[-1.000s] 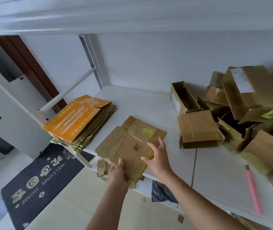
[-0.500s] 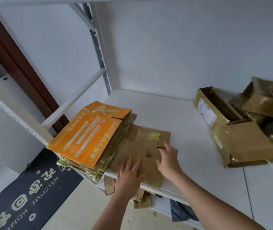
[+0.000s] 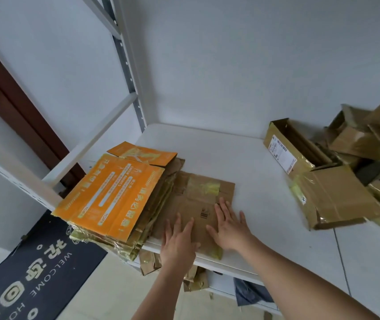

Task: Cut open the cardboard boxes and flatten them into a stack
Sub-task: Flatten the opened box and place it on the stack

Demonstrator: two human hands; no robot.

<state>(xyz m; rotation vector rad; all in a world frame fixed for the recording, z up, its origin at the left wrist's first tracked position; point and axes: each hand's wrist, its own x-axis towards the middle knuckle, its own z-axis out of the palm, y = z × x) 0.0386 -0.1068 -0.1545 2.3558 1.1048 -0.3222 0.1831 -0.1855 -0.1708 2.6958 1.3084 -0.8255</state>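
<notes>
Both hands lie flat, fingers straight and spread, on a flattened brown box (image 3: 198,204) at the front edge of a white shelf (image 3: 265,204); the left hand (image 3: 179,241) presses the sheet's near left part, its wrist hanging over the shelf edge; the right hand (image 3: 229,225) presses the near right part, its outer fingers reaching past the sheet's right edge onto the shelf. The sheet bears a small barcode between the two hands and a patch of yellowish tape toward its far end; its left side touches, and seems partly tucked under, a stack (image 3: 119,199) of flattened boxes topped by an orange printed sheet; the stack overhangs the shelf's front left corner. Well apart to the right, a pile of boxes (image 3: 336,181) not yet flattened crowds the shelf's right end; the nearest has its flaps open and tape hanging loose; one behind it, lying open, shows a white label. Below the shelf edge, scraps of cardboard (image 3: 148,262) hang or lean beneath the hands; a dark doormat (image 3: 34,273) printed with "WELCOME HOME" lies on the pale floor at lower left; the white wall (image 3: 230,65) and the rack's perforated upright (image 3: 126,72) rise behind the shelf.
</notes>
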